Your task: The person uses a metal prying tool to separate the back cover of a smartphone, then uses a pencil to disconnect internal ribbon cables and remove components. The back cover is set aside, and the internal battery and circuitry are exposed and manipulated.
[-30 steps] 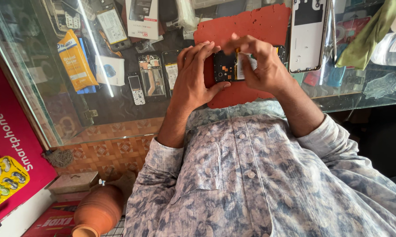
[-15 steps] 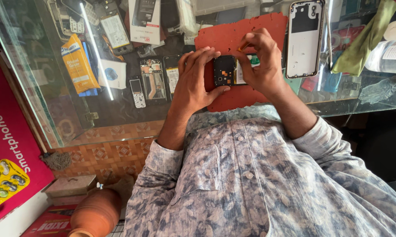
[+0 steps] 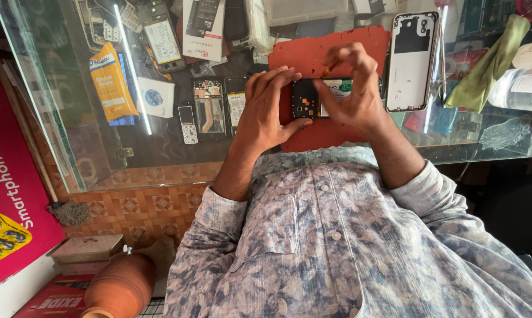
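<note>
On the glass counter (image 3: 89, 147), which spans the upper half of the head view, the largest item is a red work mat (image 3: 313, 59) lying at the centre, near the person's chest. A white phone back cover (image 3: 412, 62) lies flat just beside the mat's right edge, inner face up. Farther right, a green cloth (image 3: 487, 65) lies draped near a clear plastic bottle (image 3: 522, 85). Left of the mat, under or on the glass, lie an orange packet (image 3: 110, 82), a white box (image 3: 202, 26) and several loose phone parts (image 3: 210, 112); which of these sit below the pane cannot be told for certain.

The opened phone (image 3: 316, 99) is held over the mat, its dark circuit board and pale battery facing up. The left hand (image 3: 269, 112) grips its left end, fingers curled together over the top edge and thumb pressed against the lower edge. The right hand (image 3: 351, 94) holds the right portion, thumb laid across the battery, forefinger and middle finger bent and pinching something small and yellowish above the top edge; its nature is not clear.

Below the counter, at the lower left, stands a brown clay pot (image 3: 121, 288) beside a pink signboard (image 3: 10, 188).
</note>
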